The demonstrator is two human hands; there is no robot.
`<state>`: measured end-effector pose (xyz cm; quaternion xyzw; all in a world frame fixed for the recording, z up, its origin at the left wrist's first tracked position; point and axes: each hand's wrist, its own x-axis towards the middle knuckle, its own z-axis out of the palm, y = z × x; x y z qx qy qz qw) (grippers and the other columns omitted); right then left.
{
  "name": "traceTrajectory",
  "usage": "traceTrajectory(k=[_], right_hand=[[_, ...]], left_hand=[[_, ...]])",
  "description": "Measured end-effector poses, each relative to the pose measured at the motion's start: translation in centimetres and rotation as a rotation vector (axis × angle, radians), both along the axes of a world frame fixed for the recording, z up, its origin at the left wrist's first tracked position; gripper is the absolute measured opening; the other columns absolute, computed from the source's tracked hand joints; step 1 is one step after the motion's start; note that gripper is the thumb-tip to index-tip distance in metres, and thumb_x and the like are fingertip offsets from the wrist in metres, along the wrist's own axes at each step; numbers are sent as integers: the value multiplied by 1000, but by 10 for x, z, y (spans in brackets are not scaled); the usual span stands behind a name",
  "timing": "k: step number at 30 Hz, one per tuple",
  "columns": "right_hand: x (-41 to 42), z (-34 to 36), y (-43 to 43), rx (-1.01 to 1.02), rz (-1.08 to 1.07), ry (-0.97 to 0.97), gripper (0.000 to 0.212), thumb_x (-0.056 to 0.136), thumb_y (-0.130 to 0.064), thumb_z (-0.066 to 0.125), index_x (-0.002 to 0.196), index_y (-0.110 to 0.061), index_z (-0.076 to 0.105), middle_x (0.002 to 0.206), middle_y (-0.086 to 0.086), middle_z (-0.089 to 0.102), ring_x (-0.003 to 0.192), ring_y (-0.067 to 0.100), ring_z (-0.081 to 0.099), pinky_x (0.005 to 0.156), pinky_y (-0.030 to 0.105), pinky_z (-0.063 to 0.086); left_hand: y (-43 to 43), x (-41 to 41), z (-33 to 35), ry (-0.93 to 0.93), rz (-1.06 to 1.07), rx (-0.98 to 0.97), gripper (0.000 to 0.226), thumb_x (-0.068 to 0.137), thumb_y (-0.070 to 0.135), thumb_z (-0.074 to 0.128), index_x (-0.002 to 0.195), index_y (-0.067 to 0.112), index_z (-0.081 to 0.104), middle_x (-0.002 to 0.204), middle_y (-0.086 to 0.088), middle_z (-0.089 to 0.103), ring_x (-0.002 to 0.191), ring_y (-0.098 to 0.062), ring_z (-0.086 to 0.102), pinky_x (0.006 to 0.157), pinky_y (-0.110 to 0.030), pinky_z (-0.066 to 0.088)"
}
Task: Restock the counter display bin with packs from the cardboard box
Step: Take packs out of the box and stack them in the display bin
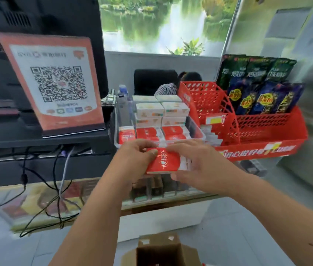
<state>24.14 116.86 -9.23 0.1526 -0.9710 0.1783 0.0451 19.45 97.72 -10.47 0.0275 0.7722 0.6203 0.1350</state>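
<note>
Holding red white-lettered pack [163,160] between left hand [133,160] and right hand [199,161]

A shop checkout: a QR payment sign [54,83] stands far left, red display baskets [263,135] of snack packets [257,85] far right.

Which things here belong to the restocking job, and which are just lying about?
Job: red pack, held by left hand and right hand; clear display bin; cardboard box.
Lying about: QR sign; red basket; snack packets; cables.
</note>
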Motion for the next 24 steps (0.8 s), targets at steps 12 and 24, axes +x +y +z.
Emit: traceTrajectory(k=[12,24], right_hand=[[-96,3,22,176,108,127,49,90,-28,62,137,-25,49,135,-6,54,126,18,44,106,34,36],[-216,-47,3,189,184,104,38,87,-23,61,125,-26,57,117,-5,58,111,21,53,91,35,47]], left_hand=[[15,-46,27,160,139,-151,28,94,25,61,122,26,60,101,7,67,90,-13,68,77,-41,59],[24,-80,27,197,207,-299,25,95,30,60,120,28,62,108,7,67,88,-9,65,59,-23,52]])
